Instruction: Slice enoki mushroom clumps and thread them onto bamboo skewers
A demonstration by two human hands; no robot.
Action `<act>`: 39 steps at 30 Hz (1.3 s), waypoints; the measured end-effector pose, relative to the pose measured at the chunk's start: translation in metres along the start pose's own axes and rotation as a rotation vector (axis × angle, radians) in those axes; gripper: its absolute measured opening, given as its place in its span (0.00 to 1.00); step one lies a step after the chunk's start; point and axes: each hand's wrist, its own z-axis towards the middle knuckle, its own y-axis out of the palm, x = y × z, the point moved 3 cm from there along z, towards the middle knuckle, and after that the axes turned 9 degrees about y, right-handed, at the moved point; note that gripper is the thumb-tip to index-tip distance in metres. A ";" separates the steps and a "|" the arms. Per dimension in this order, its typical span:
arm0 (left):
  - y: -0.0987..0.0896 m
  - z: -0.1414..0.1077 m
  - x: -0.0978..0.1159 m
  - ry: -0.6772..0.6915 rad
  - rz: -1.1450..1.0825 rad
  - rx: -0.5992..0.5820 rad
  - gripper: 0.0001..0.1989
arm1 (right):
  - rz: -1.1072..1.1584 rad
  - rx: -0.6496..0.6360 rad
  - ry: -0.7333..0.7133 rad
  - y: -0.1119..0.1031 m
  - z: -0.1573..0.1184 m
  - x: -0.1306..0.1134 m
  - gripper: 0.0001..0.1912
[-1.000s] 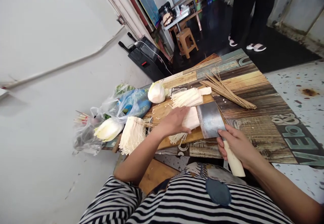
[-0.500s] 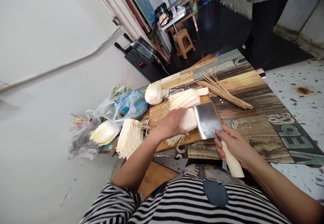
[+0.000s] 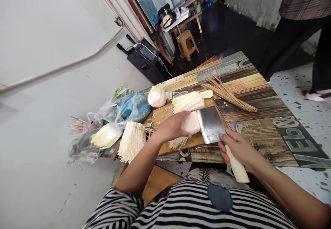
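My right hand is closed round the pale handle of a cleaver, its thumb against the base of the blade. The blade lies at the right end of a bunch of enoki mushrooms. My left hand grips that bunch from the left, thumb on the near side, pressing it onto the wooden cutting board. Another enoki bunch lies on the board just beyond. A further bunch of enoki rests left of my left forearm.
Thin wooden skewers lie at the table's far right. A white cabbage head, a cut cabbage piece and plastic bags line the left, by the wall. A person is beyond the table's right corner; a stool stands behind.
The person in the background has stepped to the right and nearer the table. Both my hands, the cleaver and the enoki have hardly moved.
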 end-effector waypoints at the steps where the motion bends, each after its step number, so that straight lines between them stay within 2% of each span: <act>1: 0.001 0.000 0.000 0.007 -0.001 -0.002 0.47 | 0.002 0.000 0.001 0.000 0.000 0.000 0.15; 6: 0.004 0.000 0.000 0.053 -0.002 0.013 0.45 | -0.013 0.007 0.010 0.003 -0.004 -0.001 0.15; 14: 0.003 -0.001 0.005 0.014 -0.044 0.048 0.44 | -0.055 0.052 -0.010 0.009 0.002 -0.016 0.12; 21: 0.005 -0.001 0.006 0.015 -0.051 0.069 0.43 | -0.083 0.074 -0.002 0.011 -0.001 -0.009 0.11; 25: 0.005 -0.001 0.005 -0.005 -0.050 0.084 0.42 | -0.084 0.115 -0.049 0.015 0.004 -0.016 0.08; 31: 0.004 -0.001 0.005 0.001 -0.063 0.090 0.41 | -0.136 0.117 -0.002 0.019 0.003 -0.019 0.08; 35: 0.003 -0.001 0.004 -0.003 -0.078 0.101 0.41 | -0.127 0.159 -0.055 0.024 0.008 -0.025 0.07; 39: 0.004 -0.001 0.001 -0.004 -0.089 0.103 0.41 | -0.149 0.147 -0.018 0.025 0.008 -0.021 0.08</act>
